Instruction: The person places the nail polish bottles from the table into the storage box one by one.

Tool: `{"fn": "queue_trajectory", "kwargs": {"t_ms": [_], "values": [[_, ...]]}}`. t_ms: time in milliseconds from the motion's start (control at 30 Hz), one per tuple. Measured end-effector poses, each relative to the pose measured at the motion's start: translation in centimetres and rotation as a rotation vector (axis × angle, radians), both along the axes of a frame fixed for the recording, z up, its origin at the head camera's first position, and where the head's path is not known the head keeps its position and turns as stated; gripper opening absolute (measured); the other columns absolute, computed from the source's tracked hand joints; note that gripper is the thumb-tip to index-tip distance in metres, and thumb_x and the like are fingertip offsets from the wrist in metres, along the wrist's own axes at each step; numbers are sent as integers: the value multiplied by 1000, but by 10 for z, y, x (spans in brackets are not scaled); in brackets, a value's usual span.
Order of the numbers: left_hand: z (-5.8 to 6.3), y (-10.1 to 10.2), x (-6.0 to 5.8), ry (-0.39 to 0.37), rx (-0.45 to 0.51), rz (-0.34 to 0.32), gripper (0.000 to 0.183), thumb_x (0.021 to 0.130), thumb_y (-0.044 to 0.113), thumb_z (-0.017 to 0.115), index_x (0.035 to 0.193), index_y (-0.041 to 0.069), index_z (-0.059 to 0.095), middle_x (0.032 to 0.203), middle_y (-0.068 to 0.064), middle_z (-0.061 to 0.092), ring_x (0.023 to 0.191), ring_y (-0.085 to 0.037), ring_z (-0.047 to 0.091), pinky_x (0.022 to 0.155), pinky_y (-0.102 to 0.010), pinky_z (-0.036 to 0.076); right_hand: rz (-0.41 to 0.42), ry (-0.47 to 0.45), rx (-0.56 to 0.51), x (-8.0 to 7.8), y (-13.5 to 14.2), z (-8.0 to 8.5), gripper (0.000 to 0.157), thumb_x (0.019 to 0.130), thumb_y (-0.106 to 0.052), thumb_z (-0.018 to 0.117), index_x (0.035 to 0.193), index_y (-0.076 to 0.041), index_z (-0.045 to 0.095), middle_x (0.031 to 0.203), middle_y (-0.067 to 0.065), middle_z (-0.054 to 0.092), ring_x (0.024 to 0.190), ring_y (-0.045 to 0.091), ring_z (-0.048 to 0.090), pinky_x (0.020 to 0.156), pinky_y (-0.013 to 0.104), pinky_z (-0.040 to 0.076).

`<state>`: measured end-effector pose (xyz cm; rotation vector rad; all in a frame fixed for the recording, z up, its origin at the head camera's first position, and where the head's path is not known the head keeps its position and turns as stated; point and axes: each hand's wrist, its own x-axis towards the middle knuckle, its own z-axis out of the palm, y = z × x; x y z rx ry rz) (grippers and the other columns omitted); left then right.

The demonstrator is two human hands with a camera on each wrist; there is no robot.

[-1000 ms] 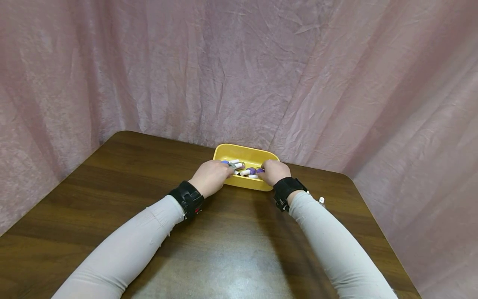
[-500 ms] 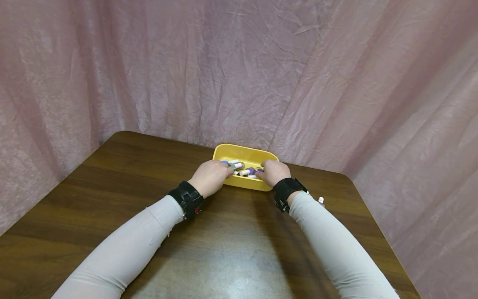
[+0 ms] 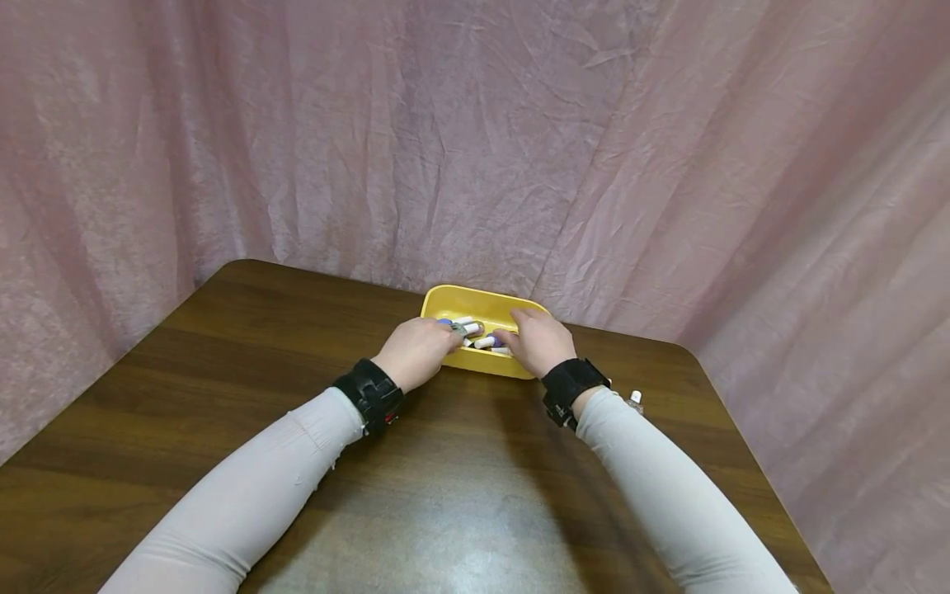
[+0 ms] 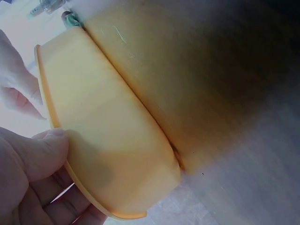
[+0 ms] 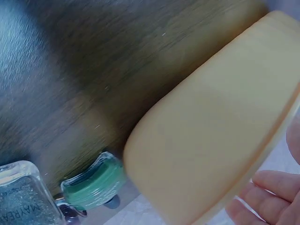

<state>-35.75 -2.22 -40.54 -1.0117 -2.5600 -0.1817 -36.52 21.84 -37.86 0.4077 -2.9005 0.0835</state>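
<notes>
A yellow plastic box stands near the table's far edge. Inside lie several small nail polish bottles with white caps, some purple or blue. My left hand grips the box's near-left rim; in the left wrist view the thumb lies over the rim and the fingers are beyond it, partly hidden. Over the right end is my right hand, its thumb and fingers apart with nothing visible between them. The right wrist view shows its fingers loosely extended past the rim.
A glitter nail polish bottle and a green one are on the wooden table beside the box's right end. Behind the table hangs a pink curtain. Both wrists wear black straps.
My right hand has shifted slightly left, and its thumb and fingers have spread apart above the bottles. The left hand has stayed at the rim.
</notes>
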Motion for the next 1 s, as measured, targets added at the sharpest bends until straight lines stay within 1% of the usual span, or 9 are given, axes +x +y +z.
{"fn": "queue_trajectory", "kwargs": {"t_ms": [133, 200, 267, 467, 633, 833, 1000], "values": [[0, 1, 0, 4, 8, -7, 7, 103, 15, 78, 100, 17, 84, 95, -2, 77, 84, -23, 72, 78, -43, 59, 49, 27, 24, 6, -2, 0, 67, 110, -51, 66, 151, 2, 62, 150, 20, 66, 143, 38, 59, 122, 53, 43], [-1, 1, 0, 7, 12, -10, 7, 103, 15, 78, 99, 17, 83, 95, -2, 77, 85, -23, 72, 78, -43, 60, 69, 42, 23, 10, -2, 1, 69, 110, -51, 66, 154, 3, 59, 153, 20, 63, 148, 39, 54, 126, 54, 37], [-1, 0, 0, 12, 10, -12, 7, 103, 15, 78, 99, 17, 83, 95, -2, 77, 84, -24, 72, 78, -43, 60, 86, 61, 18, 15, -3, 3, 70, 110, -50, 66, 154, 3, 58, 155, 21, 62, 150, 39, 52, 127, 56, 35], [-2, -1, -1, 22, -3, -9, 5, 102, 15, 79, 99, 17, 83, 94, -2, 78, 82, -26, 72, 76, -44, 59, 133, 133, 29, 28, -6, 6, 72, 107, -50, 70, 153, 4, 59, 155, 21, 62, 149, 39, 53, 127, 57, 35], [-2, -1, -3, 5, -7, -2, 6, 102, 15, 79, 101, 17, 84, 96, -2, 78, 83, -25, 72, 77, -43, 59, 166, 188, 43, 38, -6, 5, 72, 105, -48, 74, 152, 5, 60, 153, 21, 63, 148, 40, 54, 126, 58, 35], [-1, 0, -3, -4, -19, 4, 6, 103, 16, 78, 103, 18, 84, 97, -2, 79, 84, -25, 73, 79, -43, 60, 164, 181, 33, 51, -3, 5, 72, 106, -48, 72, 157, 2, 56, 159, 19, 59, 152, 39, 50, 128, 59, 33], [1, 0, 0, 8, -16, 1, 6, 103, 15, 78, 100, 17, 82, 94, -2, 77, 82, -24, 72, 77, -43, 59, 153, 170, 35, 60, 3, 4, 74, 106, -49, 72, 159, 0, 55, 162, 19, 56, 153, 38, 48, 128, 59, 31]]}}
